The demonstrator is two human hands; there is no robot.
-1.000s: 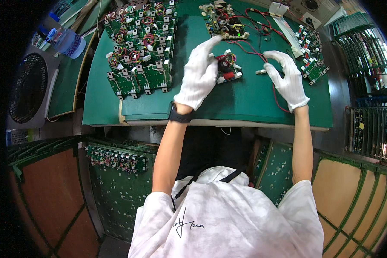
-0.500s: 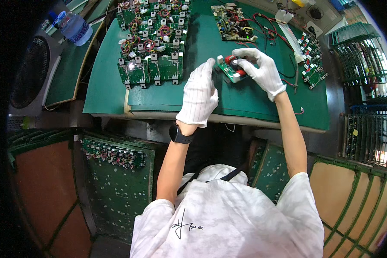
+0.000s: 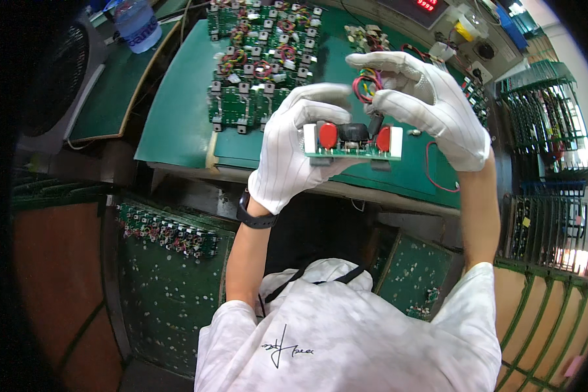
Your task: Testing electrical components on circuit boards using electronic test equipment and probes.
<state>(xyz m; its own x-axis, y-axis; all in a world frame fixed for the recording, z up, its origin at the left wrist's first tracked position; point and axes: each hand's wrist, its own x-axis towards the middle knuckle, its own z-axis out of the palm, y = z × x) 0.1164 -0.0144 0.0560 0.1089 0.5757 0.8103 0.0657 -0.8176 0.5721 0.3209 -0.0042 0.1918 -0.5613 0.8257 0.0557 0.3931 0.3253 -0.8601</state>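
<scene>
A green circuit board [image 3: 353, 155] is raised above the near edge of the bench, its component side facing upward. Red disc parts, black parts and white end blocks stand on it. My gloved left hand [image 3: 298, 140] grips the board from its left side, with the fingers curled behind it. Over the board's right part, my gloved right hand [image 3: 431, 104] curls its thumb and fingers round a coil of coloured wires [image 3: 367, 85]. Its fingertips are partly spread, and the coil shows between them. Where the wires end is hidden.
Rows of similar boards [image 3: 264, 52] with wire coils lie on the green bench [image 3: 176, 124] to the left. Another populated board [image 3: 367, 39] lies behind my hands. Board racks [image 3: 542, 98] stand at the right, and a water bottle [image 3: 137, 29] at the far left.
The board has come nearer and turned so its edge faces me. My left hand now grips it; my right hand has shifted from the board to the coloured wires.
</scene>
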